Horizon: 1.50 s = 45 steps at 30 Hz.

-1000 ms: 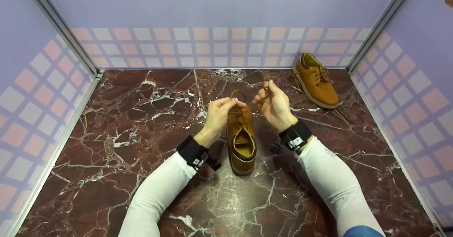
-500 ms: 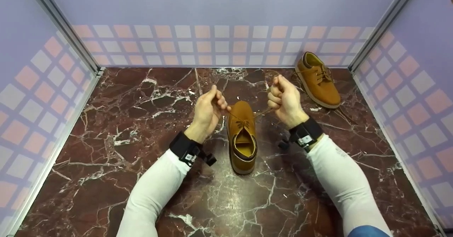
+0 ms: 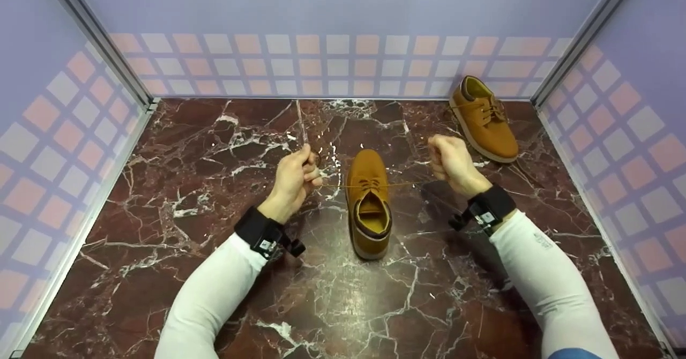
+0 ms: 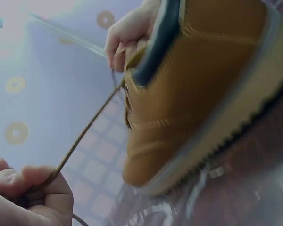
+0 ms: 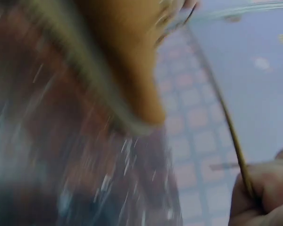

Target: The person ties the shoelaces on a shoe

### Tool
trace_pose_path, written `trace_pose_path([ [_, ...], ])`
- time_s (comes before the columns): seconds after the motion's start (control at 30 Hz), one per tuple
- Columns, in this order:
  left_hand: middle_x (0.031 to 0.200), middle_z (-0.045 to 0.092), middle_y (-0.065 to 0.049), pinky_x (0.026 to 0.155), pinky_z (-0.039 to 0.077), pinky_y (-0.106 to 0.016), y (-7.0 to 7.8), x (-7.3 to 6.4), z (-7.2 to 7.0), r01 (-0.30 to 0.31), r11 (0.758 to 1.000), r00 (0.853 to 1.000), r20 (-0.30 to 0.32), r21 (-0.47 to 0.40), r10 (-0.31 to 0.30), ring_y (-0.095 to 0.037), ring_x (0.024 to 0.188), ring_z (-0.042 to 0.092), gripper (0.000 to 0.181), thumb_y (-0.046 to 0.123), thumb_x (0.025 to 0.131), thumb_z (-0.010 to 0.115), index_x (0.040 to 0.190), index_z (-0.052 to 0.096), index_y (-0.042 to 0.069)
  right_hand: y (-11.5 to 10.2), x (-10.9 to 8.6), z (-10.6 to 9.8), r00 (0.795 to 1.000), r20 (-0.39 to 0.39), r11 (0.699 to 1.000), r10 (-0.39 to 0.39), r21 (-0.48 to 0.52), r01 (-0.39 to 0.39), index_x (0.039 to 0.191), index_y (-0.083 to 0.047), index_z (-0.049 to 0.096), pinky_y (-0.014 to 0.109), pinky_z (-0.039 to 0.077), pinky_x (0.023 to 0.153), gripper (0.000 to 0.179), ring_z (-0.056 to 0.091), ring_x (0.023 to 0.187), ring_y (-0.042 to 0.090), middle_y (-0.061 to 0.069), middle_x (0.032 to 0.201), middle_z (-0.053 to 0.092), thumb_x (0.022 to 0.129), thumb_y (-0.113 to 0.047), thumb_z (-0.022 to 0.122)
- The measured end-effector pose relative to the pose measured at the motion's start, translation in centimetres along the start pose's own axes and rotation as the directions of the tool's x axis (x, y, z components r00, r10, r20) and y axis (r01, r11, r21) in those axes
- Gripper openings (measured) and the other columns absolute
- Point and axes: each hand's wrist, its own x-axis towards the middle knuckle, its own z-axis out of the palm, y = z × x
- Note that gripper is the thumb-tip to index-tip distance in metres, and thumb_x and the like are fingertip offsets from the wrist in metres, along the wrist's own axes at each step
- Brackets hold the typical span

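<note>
A tan shoe [image 3: 367, 167] with a yellow lining stands between my hands, its toe pointing away from me. My left hand [image 3: 293, 179] grips one end of its brown shoelace [image 4: 87, 127], left of the shoe. To the right, my right hand [image 3: 453, 163] has its fingers curled round the other end of the lace [image 5: 228, 122]. Both lace ends run taut and nearly level from the shoe's eyelets out to the two hands. The shoe looks blurred in the right wrist view.
A second tan shoe [image 3: 486, 126] leans at the back right corner, its lace trailing on the dark red marble-patterned surface [image 3: 161, 262]. Purple panels with pink and white squares [image 3: 337, 64] enclose the back and both sides.
My hands have moved apart, left hand leftward and right hand rightward. The loop seen over the toe is gone, and the lace is now drawn straight out to both sides.
</note>
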Motion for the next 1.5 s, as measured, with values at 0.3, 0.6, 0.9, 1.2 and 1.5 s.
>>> trace_pose_path([
  [0.3, 0.06, 0.033, 0.011, 0.05, 0.034, -0.018, -1.4, 0.6, -0.9, 0.053, 0.995, 0.999, -0.015, 0.081, -0.051, -0.003, 0.051, 0.031, 0.044, 0.026, 0.123, 0.044, 0.082, 0.053, 0.013, 2.6, -0.2, -0.5, 0.999, -0.021, 0.978, 0.05, -0.2, -0.053, 0.067, -0.019, 0.044, 0.02, 0.025, 0.04, 0.043, 0.029, 0.043, 0.002, -0.012, 0.053, 0.037, 0.109, -0.016, 0.051],
  [0.6, 0.075, 0.062, 0.001, 0.063, 0.057, -0.024, -1.0, 0.6, -1.2, 0.102, 0.976, 0.995, -0.009, 0.193, -0.102, -0.008, 0.064, 0.056, 0.03, 0.02, 0.119, 0.055, 0.122, 0.066, -0.007, 2.1, -0.4, -1.3, 0.998, -0.016, 0.978, 0.06, -0.201, -0.062, 0.081, -0.004, 0.063, 0.022, 0.049, 0.051, 0.034, 0.052, 0.051, 0.007, -0.006, 0.062, 0.054, 0.112, -0.016, 0.053],
  [0.9, 0.188, 0.015, -0.027, 0.143, 0.028, -0.058, 1.3, -0.3, -1.0, -0.076, 0.767, 0.995, -0.007, 0.637, 0.104, -0.045, 0.172, 0.029, 0.113, 0.027, 0.1, 0.079, 0.18, 0.003, 0.006, -0.8, -2.4, -1.0, 0.959, -0.054, 0.396, -0.277, -0.916, 0.063, 0.142, -0.003, 0.074, 0.05, 0.057, 0.062, 0.058, 0.074, 0.077, 0.04, 0.025, 0.123, 0.083, 0.095, -0.037, 0.074],
  [1.2, 0.139, 0.08, -0.016, 0.073, 0.062, -0.039, 1.0, -2.0, 2.5, -0.467, 0.245, 0.884, 0.452, 0.85, 0.117, -0.017, 0.073, 0.066, 0.05, 0.023, 0.1, 0.076, 0.145, 0.072, 0.004, -1.4, -3.8, 3.0, 0.907, 0.382, 0.43, -0.175, -0.799, 0.419, 0.14, 0.003, 0.073, 0.056, 0.068, 0.095, 0.05, 0.082, 0.104, 0.039, 0.025, 0.133, 0.081, 0.094, -0.014, 0.077],
  [1.5, 0.116, 0.088, -0.009, 0.096, 0.068, -0.048, -0.9, -2.5, 3.5, -0.533, 0.036, 0.844, 0.528, 0.845, 0.094, -0.031, 0.102, 0.084, 0.02, 0.019, 0.1, 0.078, 0.116, 0.087, 0.011, 0.0, -4.1, 5.6, 0.894, 0.388, 0.379, -0.223, -0.81, 0.446, 0.12, -0.011, 0.088, 0.049, 0.068, 0.079, 0.029, 0.082, 0.084, 0.025, 0.009, 0.105, 0.089, 0.093, -0.015, 0.079],
])
